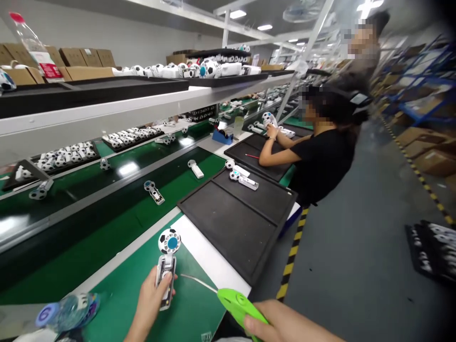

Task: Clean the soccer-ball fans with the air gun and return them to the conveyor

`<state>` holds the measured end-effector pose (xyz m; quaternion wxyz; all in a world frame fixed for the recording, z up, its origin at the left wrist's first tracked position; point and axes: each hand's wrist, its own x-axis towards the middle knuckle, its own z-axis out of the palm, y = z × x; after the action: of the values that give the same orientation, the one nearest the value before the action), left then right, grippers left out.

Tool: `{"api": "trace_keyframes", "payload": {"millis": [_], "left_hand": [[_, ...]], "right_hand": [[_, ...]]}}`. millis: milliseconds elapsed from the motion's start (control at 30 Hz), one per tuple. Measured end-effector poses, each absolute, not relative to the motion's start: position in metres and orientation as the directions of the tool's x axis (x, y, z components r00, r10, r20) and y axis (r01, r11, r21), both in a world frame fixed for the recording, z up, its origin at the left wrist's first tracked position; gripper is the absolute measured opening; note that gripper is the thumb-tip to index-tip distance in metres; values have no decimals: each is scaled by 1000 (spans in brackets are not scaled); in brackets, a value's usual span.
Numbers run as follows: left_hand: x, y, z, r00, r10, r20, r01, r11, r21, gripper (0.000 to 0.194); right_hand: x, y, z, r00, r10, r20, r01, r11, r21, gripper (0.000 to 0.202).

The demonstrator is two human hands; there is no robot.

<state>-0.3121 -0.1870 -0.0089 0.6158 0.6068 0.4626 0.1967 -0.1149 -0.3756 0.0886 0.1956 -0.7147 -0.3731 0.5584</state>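
Note:
My left hand (151,297) is closed around the handle of a small handheld fan (169,242). Its round head has a black-and-white football pattern and a blue centre. The handle casing is open toward me, showing parts inside, and my thumb lies across it. My right hand (272,325) grips a bright green handheld tool (237,301) at the bottom. From the tool's front a thin, curved, pale strip (199,281) reaches toward the fan handle, apart from it. Both hands are over a green work surface (121,297).
A black tray (228,228) with fans (245,180) lies ahead. More fans (154,192) sit on the green conveyor (107,218) at left. A plastic bottle (76,311) lies lower left. A seated co-worker (320,152) is at the right, with another person (366,57) behind. A shelf (107,102) spans the upper left.

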Motion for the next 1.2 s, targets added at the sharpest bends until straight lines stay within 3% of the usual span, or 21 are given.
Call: {"api": "trace_keyframes", "payload": {"millis": [133, 233, 500, 733, 900, 1033, 1100, 1200], "left_hand": [[-323, -187, 3, 648, 753, -115, 438, -244, 865, 36], [-327, -188, 6, 748, 661, -70, 440, -414, 797, 31], [-331, -189, 6, 706, 706, -55, 454, -392, 800, 32], [-334, -183, 8, 766, 643, -24, 450, -508, 734, 31], [-333, -184, 8, 741, 670, -44, 461, -460, 759, 31], [-336, -182, 2, 676, 724, -136, 503, -319, 803, 33], [-335, -178, -5, 654, 710, -262, 527, -178, 831, 39], [-326, -169, -20, 554, 670, -495, 498, 210, 841, 48]], "right_hand": [[-113, -372, 106, 59, 752, -656, 417, -616, -669, 49], [-114, -371, 112, 59, 772, -633, 451, -587, -673, 48], [-110, -367, 123, 55, 761, -647, 452, -597, -663, 49], [-106, -361, 124, 16, 720, -694, 464, -620, -632, 48], [-105, -355, 124, 16, 720, -694, 469, -618, -630, 46], [-100, -354, 118, 5, 732, -681, 429, -617, -660, 46], [-97, -355, 108, -15, 730, -684, 335, -641, -691, 45], [-95, -360, 81, -14, 748, -664, 129, -657, -743, 45]]}}
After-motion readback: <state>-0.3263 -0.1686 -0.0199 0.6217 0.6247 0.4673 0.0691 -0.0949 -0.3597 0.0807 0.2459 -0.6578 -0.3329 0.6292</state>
